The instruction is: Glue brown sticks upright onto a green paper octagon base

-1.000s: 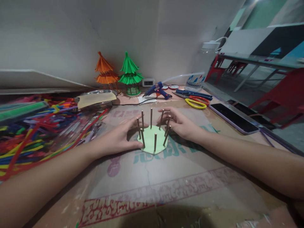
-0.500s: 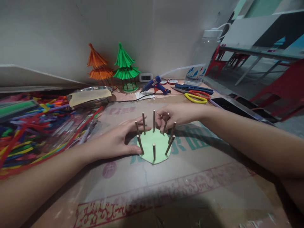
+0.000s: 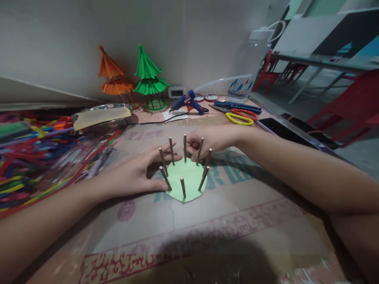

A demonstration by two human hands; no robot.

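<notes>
A light green card base (image 3: 187, 179) lies on the cardboard, with several thin brown wooden sticks standing around its rim. The front stick (image 3: 182, 187) stands nearly upright, while others lean outward. My left hand (image 3: 139, 167) rests at the left edge of the base, its thumb touching that edge and its fingers spread behind the left sticks. At the back right my right hand (image 3: 209, 141) has its fingers curled in close to the rear sticks (image 3: 199, 151). Whether its fingertips grip a stick or only touch there is partly hidden.
Behind stand orange (image 3: 114, 75) and green (image 3: 150, 75) pipe-cleaner towers and a blue glue gun (image 3: 189, 101). Scissors (image 3: 239, 118), a bottle (image 3: 244, 71) and a phone (image 3: 286, 132) are at right. Colourful pipe cleaners (image 3: 38, 154) pile up left, beside a metal bowl (image 3: 114, 124).
The whole view has shifted slightly, so everything appears a little further left. Both hands keep nearly the same places around the base.
</notes>
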